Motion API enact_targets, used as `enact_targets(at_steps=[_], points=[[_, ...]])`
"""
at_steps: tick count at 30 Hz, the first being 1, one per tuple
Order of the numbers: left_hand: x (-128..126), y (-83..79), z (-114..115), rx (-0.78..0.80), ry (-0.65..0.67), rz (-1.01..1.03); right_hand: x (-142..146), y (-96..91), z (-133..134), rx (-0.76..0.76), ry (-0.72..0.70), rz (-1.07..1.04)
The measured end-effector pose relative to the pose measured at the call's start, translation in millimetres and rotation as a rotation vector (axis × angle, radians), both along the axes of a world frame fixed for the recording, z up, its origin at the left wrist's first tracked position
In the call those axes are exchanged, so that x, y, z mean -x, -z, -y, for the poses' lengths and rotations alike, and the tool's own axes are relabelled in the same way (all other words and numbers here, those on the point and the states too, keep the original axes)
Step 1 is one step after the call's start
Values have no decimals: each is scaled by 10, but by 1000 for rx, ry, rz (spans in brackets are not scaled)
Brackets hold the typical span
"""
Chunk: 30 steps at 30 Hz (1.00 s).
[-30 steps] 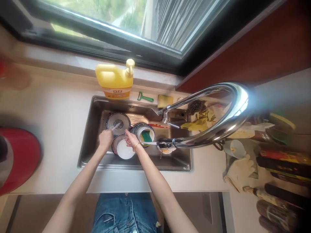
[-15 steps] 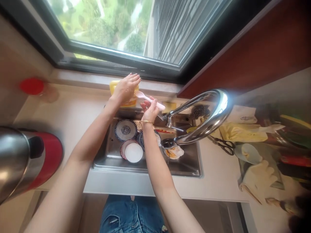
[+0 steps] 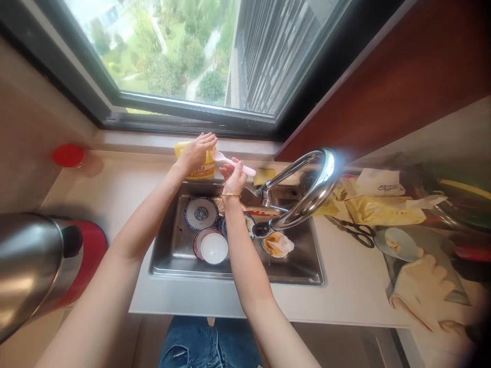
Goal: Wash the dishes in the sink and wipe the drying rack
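My left hand [image 3: 196, 152] lies over the top of a yellow bottle [image 3: 199, 171], its fingers stretched out and wet-looking. Whatever is under the palm is hidden. My right hand [image 3: 235, 179], with a gold bangle at the wrist, grips a pink spoon [image 3: 233, 162] by its handle. The spoon's bowl points left, close beside the bottle and just below my left fingers. Below my right forearm is the metal sink [image 3: 184, 266], with a blue-patterned plate [image 3: 201, 213], a white bowl [image 3: 214, 249] and a bowl with orange residue and crumpled white tissue [image 3: 279, 245].
A chrome faucet [image 3: 326, 174] arches over the sink's right side. A yellow sponge [image 3: 264, 176] sits behind it. Scissors [image 3: 358, 234], a pale bowl [image 3: 397, 243] and a yellow packet [image 3: 370, 209] lie on the right counter. A steel-and-red appliance [image 3: 34, 271] stands at left.
The view has shifted, so the sink and both hands appear slightly lower. My hands keep about the same places at the yellow bottle, and the spoon stays in my right hand.
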<state>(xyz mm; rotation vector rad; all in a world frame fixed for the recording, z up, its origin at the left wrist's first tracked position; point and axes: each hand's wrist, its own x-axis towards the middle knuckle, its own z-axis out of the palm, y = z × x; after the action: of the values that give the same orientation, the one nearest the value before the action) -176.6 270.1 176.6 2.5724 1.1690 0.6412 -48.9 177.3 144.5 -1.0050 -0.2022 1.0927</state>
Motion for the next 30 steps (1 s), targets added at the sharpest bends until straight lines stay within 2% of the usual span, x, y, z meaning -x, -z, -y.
enact_targets(at_steps=[2,4,5,7,9,10,12,14,16,18,22,24,27,29,30], points=[[28,-33,114,20,-31,86,51,41,158,14,-11,-28],[69,31,376,40,-166,269,116,157,423,41,-20,-89],[77,118,566,65,-272,387,146,243,591,64,-19,-131],[25,397,1039,187,-508,627,178,452,967,131,-8,-218],[-152,764,1563,472,-693,839,149,670,1342,230,13,-268],[-285,950,1812,679,-725,915,108,769,1511,282,25,-273],[-606,1273,2225,1048,-694,1073,-18,927,1797,369,54,-249],[-935,1494,2491,1253,-656,1223,-184,1022,2019,443,105,-180],[-1208,1619,2619,1377,-684,1275,-352,1064,2199,492,144,-78],[-1396,1681,2664,1453,-756,1244,-488,1075,2349,519,144,17],[-1557,1713,2730,1485,-914,1230,-619,1070,2517,537,103,60],[-1569,1702,2780,1542,-885,1275,-642,1058,2519,559,123,26],[-1558,1693,2799,1702,-729,1283,-672,1020,2471,572,128,-33],[-1564,1707,2755,1718,-695,1232,-694,992,2440,563,104,-51],[-1577,1719,2726,1681,-721,1206,-705,981,2429,561,96,-54]])
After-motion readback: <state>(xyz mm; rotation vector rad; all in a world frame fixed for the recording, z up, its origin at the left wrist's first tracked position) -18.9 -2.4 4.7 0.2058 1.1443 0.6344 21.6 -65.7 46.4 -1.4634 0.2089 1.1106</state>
